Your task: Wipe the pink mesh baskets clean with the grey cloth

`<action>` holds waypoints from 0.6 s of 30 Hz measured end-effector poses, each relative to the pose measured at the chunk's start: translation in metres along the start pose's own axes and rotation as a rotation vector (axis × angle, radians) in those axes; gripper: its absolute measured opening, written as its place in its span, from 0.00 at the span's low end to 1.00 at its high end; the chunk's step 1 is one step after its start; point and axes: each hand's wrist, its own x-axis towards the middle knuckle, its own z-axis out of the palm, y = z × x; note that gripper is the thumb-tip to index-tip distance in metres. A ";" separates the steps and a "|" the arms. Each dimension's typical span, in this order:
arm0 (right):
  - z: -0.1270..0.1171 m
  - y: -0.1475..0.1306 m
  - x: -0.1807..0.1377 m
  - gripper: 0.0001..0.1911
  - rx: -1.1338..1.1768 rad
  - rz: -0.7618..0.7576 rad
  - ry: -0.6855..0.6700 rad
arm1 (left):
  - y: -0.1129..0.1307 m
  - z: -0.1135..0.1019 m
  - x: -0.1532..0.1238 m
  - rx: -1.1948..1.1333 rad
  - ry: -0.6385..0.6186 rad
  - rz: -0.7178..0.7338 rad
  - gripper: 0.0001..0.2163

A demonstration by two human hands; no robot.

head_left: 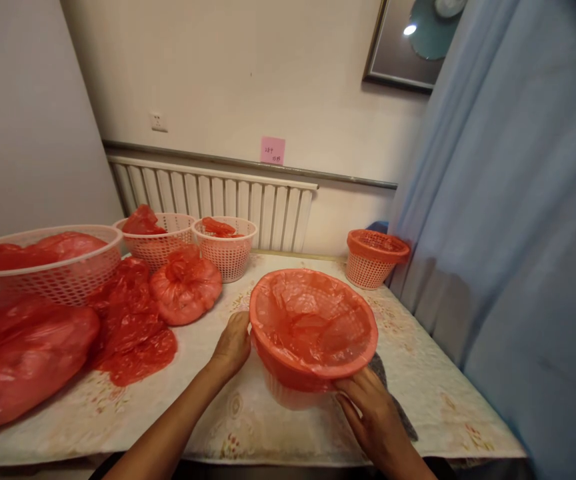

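In front of me a pale pink plastic basket [295,399] carries a red plastic bag [313,320] as a liner, its edge folded down over the rim on the outside. At the left side of the rim, my left hand [235,343] grips the bag-covered basket, its fingertips mostly hidden behind it. Under the front right of the rim, my right hand [371,407] holds the same basket, fingers bent against the folded bag. A dark grey cloth-like piece [402,412] lies on the table beside my right hand.
Left are a large white-rimmed basket [75,277], two smaller baskets [161,243] [228,257], a loose red bag [131,347], a tied red bag [188,290] and a big filled one [23,363]. A lined basket [368,267] stands back right by a blue curtain [498,200].
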 end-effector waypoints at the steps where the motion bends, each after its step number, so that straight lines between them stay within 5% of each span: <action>1: -0.006 -0.001 -0.002 0.12 0.023 0.001 0.002 | -0.003 -0.003 0.001 -0.012 0.023 -0.037 0.13; 8: -0.034 -0.006 0.004 0.17 0.007 0.044 0.341 | 0.007 -0.020 0.035 -0.146 0.198 -0.246 0.11; 13: -0.025 -0.006 0.021 0.21 -0.113 -0.087 0.098 | 0.039 -0.001 0.063 -0.274 0.084 -0.251 0.16; 18: -0.035 -0.008 0.013 0.19 -0.134 -0.115 -0.026 | 0.061 0.005 0.055 -0.376 -0.038 -0.227 0.21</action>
